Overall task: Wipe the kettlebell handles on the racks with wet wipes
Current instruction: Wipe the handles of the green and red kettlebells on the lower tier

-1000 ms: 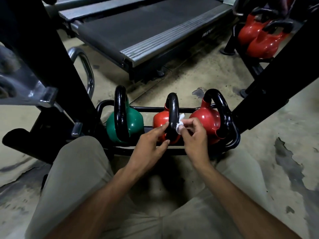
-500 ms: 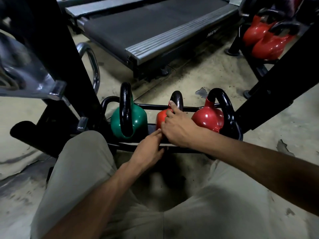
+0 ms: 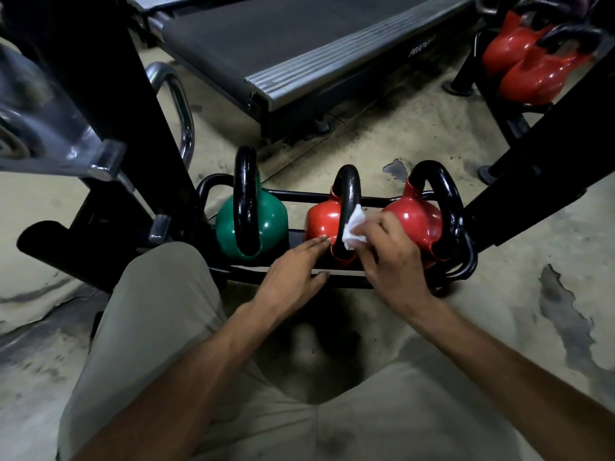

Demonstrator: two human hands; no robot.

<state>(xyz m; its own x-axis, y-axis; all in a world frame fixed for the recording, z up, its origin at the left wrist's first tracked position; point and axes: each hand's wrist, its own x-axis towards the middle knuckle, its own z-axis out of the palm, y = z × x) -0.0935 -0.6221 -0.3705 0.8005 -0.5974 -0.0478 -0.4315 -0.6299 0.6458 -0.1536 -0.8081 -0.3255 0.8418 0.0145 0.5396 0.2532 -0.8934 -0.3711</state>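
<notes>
Kettlebell handles stand in a row of three on a low black rack [image 3: 332, 195] at floor level, directly ahead of the person's knees: a green kettlebell [image 3: 266, 224] at the left, a middle red kettlebell [image 3: 321, 221], and a right red kettlebell [image 3: 411, 219] hard against the rack's curved end bar. Each black handle rises edge-on toward the camera. The right hand [image 3: 391, 264] presses a crumpled white wet wipe [image 3: 354, 226] against the right side of the middle handle [image 3: 349, 201], its fingers pinched around the wipe; the grip on the wipe's underside is hidden, so how firmly it is held is probably best left unjudged. The left hand [image 3: 293, 277] lies flat and released, fingertips touching the lower left edge of the middle red kettlebell just beside its handle, the thumb near the rack's front rail. A narrow gap separates the green bell from the middle one, while the middle and right bells sit nearly touching, with the wiping hand filling that space. A black upright post [image 3: 100, 94] crowds the left side close to the green bell, and a second slanted black beam [image 3: 549, 161] closes in on the right. Beyond the rack the stained floor [image 3: 382, 134] lies open up to the edge of a treadmill deck [image 3: 316, 44]. More red kettlebells [image 3: 532, 68] rest on another rack at the upper right, well apart.
</notes>
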